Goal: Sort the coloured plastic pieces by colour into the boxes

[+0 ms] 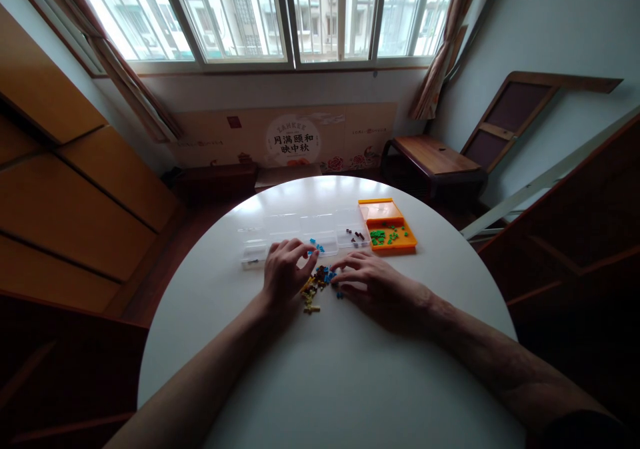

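Observation:
A pile of small building bricks (319,278) in brown, blue and yellow lies on the white table between my hands. My left hand (286,270) is raised at the pile's left, thumb and forefinger pinched together. A speck of blue shows by these fingertips, but I cannot make out what they hold. Behind them, small blue bricks (318,245) sit in a compartment of a clear plastic box (287,226). My right hand (373,277) rests at the pile's right side, fingers stretched out and touching the blue bricks there. One loose blue piece (339,296) lies below its fingertips.
An orange box (413,242) with its lid raised holds green bricks (379,236). Left of it, a few dark brown bricks (356,236) lie in the clear box's right compartment. Beyond the round table (320,382) stand a wooden stool (435,156) and a window wall.

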Demonstrator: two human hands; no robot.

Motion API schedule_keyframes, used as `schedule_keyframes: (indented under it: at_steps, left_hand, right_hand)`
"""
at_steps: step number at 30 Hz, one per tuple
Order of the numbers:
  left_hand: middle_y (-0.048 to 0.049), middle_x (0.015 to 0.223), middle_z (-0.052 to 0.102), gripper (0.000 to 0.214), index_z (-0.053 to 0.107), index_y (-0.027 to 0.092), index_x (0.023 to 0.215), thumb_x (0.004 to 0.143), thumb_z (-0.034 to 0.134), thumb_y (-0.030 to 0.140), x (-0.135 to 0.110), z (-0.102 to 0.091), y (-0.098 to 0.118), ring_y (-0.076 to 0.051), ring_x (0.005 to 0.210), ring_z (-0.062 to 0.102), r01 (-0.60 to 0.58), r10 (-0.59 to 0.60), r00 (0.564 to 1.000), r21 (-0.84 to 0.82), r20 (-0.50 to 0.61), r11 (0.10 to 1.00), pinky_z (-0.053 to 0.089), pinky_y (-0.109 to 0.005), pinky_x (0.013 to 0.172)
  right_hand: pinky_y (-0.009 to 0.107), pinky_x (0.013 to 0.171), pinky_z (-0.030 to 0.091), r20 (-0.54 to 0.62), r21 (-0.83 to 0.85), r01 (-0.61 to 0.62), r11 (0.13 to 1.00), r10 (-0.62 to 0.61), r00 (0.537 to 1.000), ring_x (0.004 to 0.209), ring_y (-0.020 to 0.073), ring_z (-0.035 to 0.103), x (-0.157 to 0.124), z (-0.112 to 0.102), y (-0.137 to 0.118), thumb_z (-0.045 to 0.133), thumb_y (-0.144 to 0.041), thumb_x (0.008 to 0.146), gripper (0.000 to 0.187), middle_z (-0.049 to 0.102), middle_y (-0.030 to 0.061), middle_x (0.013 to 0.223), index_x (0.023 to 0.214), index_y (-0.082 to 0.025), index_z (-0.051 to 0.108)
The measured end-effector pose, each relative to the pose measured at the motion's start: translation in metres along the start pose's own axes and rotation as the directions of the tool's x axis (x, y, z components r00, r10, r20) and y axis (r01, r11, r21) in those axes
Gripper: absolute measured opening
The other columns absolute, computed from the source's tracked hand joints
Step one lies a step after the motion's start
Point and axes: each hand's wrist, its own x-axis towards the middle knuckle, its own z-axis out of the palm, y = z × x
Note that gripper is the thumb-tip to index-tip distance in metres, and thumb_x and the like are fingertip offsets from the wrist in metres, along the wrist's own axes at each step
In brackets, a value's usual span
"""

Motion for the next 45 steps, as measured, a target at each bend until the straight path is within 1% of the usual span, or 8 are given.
schedule_keyframes:
  at_steps: [10,16,23,29,33,38,41,45]
  left_hand:
    - [-0.0020,0.085,0.075,0.018,0.080,0.025,0.093,0.104,0.067,0.033,-0.0012,-0.0002,-0.0010,-0.021,0.083,0.068,-0.017,0.017,1.000,-0.028,0.025,0.999,0.044,-0.040,0.086]
    - [-0.0019,0.085,0.076,0.019,0.079,0.025,0.091,0.104,0.067,0.033,-0.0019,0.0001,-0.0014,-0.021,0.082,0.068,-0.020,0.021,1.000,-0.034,0.023,0.999,0.044,-0.040,0.085]
    - [-0.0017,0.087,0.076,0.019,0.079,0.025,0.092,0.104,0.068,0.032,-0.0010,-0.0009,-0.0010,-0.021,0.083,0.068,-0.025,0.026,0.999,-0.037,0.028,0.999,0.044,-0.040,0.086]
    - [-0.0009,0.088,0.077,0.015,0.078,0.025,0.093,0.103,0.069,0.030,-0.0015,-0.0009,-0.0012,-0.020,0.082,0.070,-0.052,0.055,0.998,-0.073,0.041,0.996,0.045,-0.040,0.087]
    - [-0.0007,0.090,0.077,0.011,0.078,0.025,0.096,0.101,0.069,0.025,-0.0034,0.0010,-0.0049,-0.018,0.084,0.071,-0.132,0.147,0.986,-0.165,0.084,0.977,0.047,-0.038,0.088]
    - [-0.0012,0.090,0.078,0.006,0.079,0.025,0.095,0.096,0.073,0.028,-0.0041,-0.0004,-0.0056,-0.018,0.081,0.069,-0.283,0.341,0.921,-0.280,0.188,0.917,0.047,-0.035,0.083]
    - [-0.0023,0.092,0.079,0.008,0.080,0.025,0.096,0.095,0.075,0.031,-0.0035,-0.0026,-0.0039,-0.018,0.080,0.069,-0.303,0.370,0.902,-0.286,0.221,0.909,0.048,-0.035,0.083]
    - [-0.0024,0.091,0.079,0.015,0.080,0.025,0.094,0.096,0.077,0.039,-0.0040,-0.0016,-0.0032,-0.018,0.078,0.068,-0.296,0.358,0.906,-0.268,0.226,0.917,0.048,-0.036,0.082]
  right_hand:
    - [0.041,0.105,0.054,0.003,-0.031,0.021,0.999,-0.021,1.000,0.114,0.0221,0.068,0.0005,0.0061,0.0076,0.069,-0.017,0.104,0.031,0.075,0.0065,0.132,0.131,-0.031,0.075]
    - [0.042,0.106,0.052,0.002,-0.052,-0.002,0.999,0.002,1.000,0.114,0.0226,0.068,-0.0006,0.0064,0.0093,0.071,-0.021,0.105,0.024,0.074,0.0062,0.126,0.126,-0.030,0.076]
    - [0.039,0.102,0.052,0.001,-0.018,-0.032,0.999,0.032,1.000,0.106,0.0216,0.067,-0.0012,0.0070,0.0093,0.069,-0.020,0.106,0.020,0.077,0.0044,0.115,0.121,-0.030,0.078]
    - [0.039,0.098,0.052,-0.043,0.003,-0.041,0.999,0.041,0.998,0.100,0.0210,0.067,0.0011,0.0039,0.0049,0.069,-0.024,0.107,0.014,0.078,0.0043,0.110,0.114,-0.029,0.079]
    - [0.039,0.098,0.052,-0.062,-0.010,-0.041,0.999,0.040,0.997,0.098,0.0212,0.067,0.0022,0.0027,0.0034,0.064,-0.026,0.110,0.013,0.079,0.0053,0.109,0.109,-0.025,0.076]
    - [0.043,0.103,0.051,-0.060,-0.038,-0.066,0.997,0.064,0.996,0.103,0.0230,0.068,0.0011,0.0057,0.0058,0.061,-0.024,0.110,0.013,0.079,0.0055,0.111,0.111,-0.025,0.074]
    - [0.044,0.103,0.053,-0.087,-0.050,-0.077,0.996,0.072,0.994,0.104,0.0241,0.068,0.0003,0.0076,0.0062,0.064,-0.025,0.108,0.010,0.078,0.0062,0.113,0.111,-0.025,0.074]
    - [0.045,0.105,0.054,-0.116,-0.066,-0.125,0.990,0.117,0.986,0.107,0.0253,0.067,-0.0001,0.0080,0.0043,0.066,-0.027,0.107,0.013,0.076,0.0074,0.117,0.117,-0.026,0.075]
